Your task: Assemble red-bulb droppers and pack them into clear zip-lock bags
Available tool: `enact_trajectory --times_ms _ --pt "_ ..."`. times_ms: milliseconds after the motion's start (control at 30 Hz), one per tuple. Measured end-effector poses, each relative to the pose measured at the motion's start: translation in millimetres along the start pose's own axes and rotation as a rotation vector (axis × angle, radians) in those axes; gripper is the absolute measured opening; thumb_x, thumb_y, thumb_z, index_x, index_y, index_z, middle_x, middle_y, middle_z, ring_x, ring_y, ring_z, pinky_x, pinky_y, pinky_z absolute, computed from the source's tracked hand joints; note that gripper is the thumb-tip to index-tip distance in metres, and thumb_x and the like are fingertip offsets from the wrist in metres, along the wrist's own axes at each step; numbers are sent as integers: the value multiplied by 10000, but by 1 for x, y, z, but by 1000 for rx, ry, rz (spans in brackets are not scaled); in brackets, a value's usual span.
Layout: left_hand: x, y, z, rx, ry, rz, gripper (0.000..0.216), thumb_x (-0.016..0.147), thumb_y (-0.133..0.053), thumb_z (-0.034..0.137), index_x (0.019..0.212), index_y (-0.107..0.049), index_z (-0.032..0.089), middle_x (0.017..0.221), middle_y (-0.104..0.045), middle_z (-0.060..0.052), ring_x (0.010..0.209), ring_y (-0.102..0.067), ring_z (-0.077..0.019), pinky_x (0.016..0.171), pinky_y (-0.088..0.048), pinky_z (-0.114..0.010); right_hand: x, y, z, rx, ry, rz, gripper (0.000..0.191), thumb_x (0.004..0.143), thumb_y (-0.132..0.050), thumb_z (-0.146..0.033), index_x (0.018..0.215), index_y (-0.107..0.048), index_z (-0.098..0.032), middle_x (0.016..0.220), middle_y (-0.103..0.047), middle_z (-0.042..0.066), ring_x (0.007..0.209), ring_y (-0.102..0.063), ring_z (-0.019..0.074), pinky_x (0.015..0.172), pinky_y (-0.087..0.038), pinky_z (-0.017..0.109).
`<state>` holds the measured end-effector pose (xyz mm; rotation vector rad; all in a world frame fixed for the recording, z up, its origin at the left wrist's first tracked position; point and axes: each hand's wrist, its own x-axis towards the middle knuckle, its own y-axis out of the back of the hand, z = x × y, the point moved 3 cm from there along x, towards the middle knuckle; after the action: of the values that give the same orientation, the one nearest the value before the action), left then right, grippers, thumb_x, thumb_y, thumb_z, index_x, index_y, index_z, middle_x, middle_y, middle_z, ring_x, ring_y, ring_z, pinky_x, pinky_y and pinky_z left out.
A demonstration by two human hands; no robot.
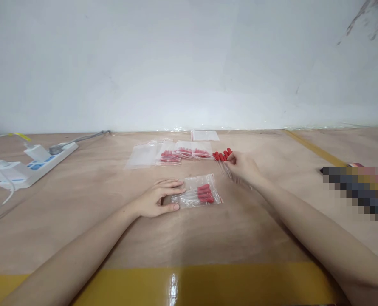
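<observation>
A clear zip bag lies flat on the table, holding several glass droppers with red rubber bulbs. My left hand rests at the bag's left end, fingers stretched out and touching its edge without wrapping round it. Farther back on the right, a loose group of red-bulbed droppers lies with the clear tubes toward me. My right hand is at that group's right side, thumb and fingertips pinched on a dropper, whose tube is partly hidden and blurred.
Behind the bag, filled zip bags overlap in a row, beside flat bags. A white packet lies near the wall. A power strip with plugs and cables stands left. A pixelated dark object is at right. Yellow tape marks the front edge.
</observation>
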<state>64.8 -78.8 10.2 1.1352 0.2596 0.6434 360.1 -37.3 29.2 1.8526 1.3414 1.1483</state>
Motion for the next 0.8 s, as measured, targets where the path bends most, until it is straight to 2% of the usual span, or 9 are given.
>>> enact_trajectory --times_ms 100,200,333,500,800 --pt "0 0 0 5 10 3 466 815 -524 429 1259 -447 312 1379 -370 -22 1281 -311 -226 1058 -216 -453 22 1 8 -156 -88 36 215 731 -540 -303 853 -595 -135 833 -635 119 791 -581 221 640 -410 288" --pt "0 -2 -2 16 8 12 487 800 -540 443 1259 -447 311 1378 -373 -22 1279 -313 -230 1060 -213 -453 35 -4 11 -153 -148 36 289 737 -546 -311 940 -591 -111 886 -638 133 828 -586 220 671 -415 281" --pt "0 -2 -2 21 0 16 493 795 -545 445 1260 -443 318 1378 -373 -18 1276 -320 -227 1056 -226 -449 43 -9 11 -139 -156 0 220 728 -558 -295 847 -639 -130 857 -653 120 810 -599 220 676 -418 279" --pt "1 -1 -1 12 8 14 495 792 -549 446 1258 -447 314 1372 -383 -21 1274 -323 -226 1055 -226 -450 47 -11 13 -118 -200 21 199 723 -542 -278 773 -671 -135 806 -664 127 772 -606 215 633 -419 269" --pt "0 -2 -2 32 9 8 501 796 -537 460 1264 -437 313 1383 -364 -16 1279 -314 -219 1057 -226 -448 46 -5 10 -86 -292 35 174 698 -529 -256 624 -656 -163 740 -664 129 694 -617 231 577 -417 287"
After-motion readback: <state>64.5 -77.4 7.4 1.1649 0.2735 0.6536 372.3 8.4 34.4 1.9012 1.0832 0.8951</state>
